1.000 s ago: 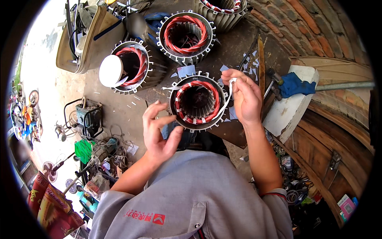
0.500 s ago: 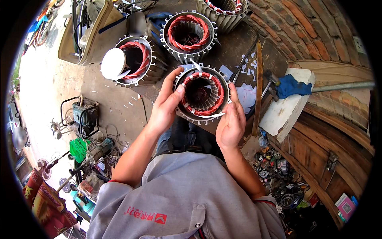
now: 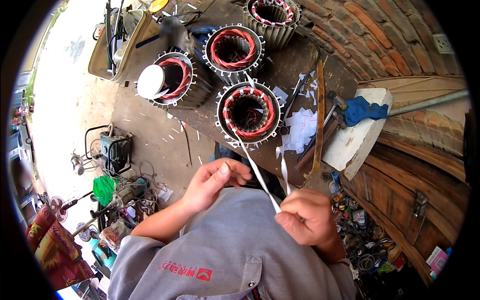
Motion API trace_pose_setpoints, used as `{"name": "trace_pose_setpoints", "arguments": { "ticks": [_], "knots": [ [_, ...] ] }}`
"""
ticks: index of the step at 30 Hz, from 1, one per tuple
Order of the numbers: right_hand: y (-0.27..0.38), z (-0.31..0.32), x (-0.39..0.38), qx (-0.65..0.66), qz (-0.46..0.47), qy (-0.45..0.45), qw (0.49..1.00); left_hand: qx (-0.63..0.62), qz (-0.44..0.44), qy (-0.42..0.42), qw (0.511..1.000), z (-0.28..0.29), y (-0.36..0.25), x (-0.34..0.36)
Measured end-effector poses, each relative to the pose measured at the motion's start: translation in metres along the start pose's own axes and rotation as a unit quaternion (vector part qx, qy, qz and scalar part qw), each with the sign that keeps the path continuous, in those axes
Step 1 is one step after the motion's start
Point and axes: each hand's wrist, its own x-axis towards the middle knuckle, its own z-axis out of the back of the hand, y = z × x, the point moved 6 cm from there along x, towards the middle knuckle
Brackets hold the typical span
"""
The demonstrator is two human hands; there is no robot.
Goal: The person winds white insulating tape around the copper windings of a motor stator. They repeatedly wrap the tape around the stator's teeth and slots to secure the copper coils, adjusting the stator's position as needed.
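Note:
A finned motor stator [image 3: 220, 119] with a ring of red windings stands on the table edge in front of me. White binding tape [image 3: 256, 170] runs taut from the near side of its winding ring toward my body. My right hand [image 3: 307, 217] is closed on that tape, low at the right; a twisted loose end [image 3: 284, 170] rises from the same hand. To the left, my left hand [image 3: 212, 185] holds nothing, its fingers apart, beside the tape but not touching it. A small white strip [image 3: 249, 80] sticks up at the stator's far side.
Other red-wound stators stand behind: one at left [image 3: 200, 90] topped by a white round roll [image 3: 151, 81], one in the middle [image 3: 207, 50], one farther back [image 3: 272, 31]. Paper pieces [image 3: 302, 125], a wooden strip [image 3: 319, 110] and a hammer [image 3: 340, 112] lie right, by a white block [image 3: 357, 142].
Both hands have left the stator's sides and come back toward my body. My right hand has drawn the white tape out into a taut line. The view has shifted slightly.

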Motion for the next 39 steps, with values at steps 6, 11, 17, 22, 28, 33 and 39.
{"name": "trace_pose_setpoints", "arguments": {
  "ticks": [6,11,17,22,28,33,39],
  "knots": [
    [0.017,-0.038,-0.021,0.018,0.041,0.193,0.98,-0.438,0.08,0.026,0.895,-0.021,0.005,-0.026],
    [-0.01,-0.021,-0.05,-0.001,-0.03,0.2,0.979,-0.453,0.107,-0.06,0.883,-0.001,-0.013,-0.066],
    [-0.042,-0.017,-0.073,-0.073,-0.104,0.197,0.972,-0.401,0.182,-0.053,0.896,0.03,0.028,-0.101],
    [-0.063,-0.005,-0.074,-0.123,-0.127,0.09,0.98,-0.427,0.033,-0.062,0.902,0.037,0.019,-0.105],
    [-0.078,-0.005,-0.06,-0.234,-0.061,-0.031,0.97,-0.42,-0.03,-0.02,0.907,0.047,0.017,-0.099],
    [-0.082,0.003,-0.054,-0.304,-0.052,-0.117,0.944,-0.403,-0.037,-0.045,0.913,0.064,0.014,-0.089],
    [-0.11,0.0,-0.05,0.215,-0.133,-0.271,0.929,-0.25,0.086,-0.142,0.954,0.107,0.034,-0.069]
  ]
}}
